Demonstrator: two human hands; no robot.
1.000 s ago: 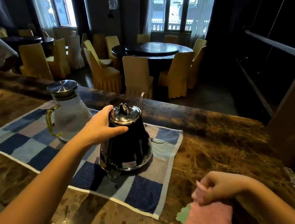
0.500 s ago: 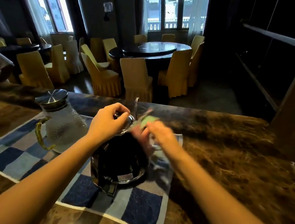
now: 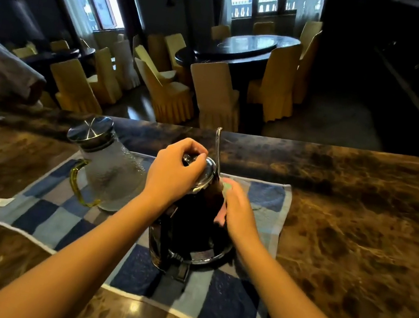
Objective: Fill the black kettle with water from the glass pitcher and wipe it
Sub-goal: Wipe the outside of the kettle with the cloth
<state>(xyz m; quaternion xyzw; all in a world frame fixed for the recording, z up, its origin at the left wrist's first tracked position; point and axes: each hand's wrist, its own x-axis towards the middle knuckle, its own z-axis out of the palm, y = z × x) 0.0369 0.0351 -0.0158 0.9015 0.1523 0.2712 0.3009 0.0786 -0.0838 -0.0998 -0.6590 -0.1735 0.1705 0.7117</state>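
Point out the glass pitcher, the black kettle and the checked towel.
glass pitcher (image 3: 115, 170): head view, on its frosted body.
black kettle (image 3: 191, 225): head view, on its dark side wall.
checked towel (image 3: 227, 309): head view, on a dark blue square near its front edge.

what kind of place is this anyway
Probably a restaurant or banquet dining room: a dark round table ringed by yellow cloth-covered chairs stands in the room beyond, and a long marble counter runs across the front like a service bar.
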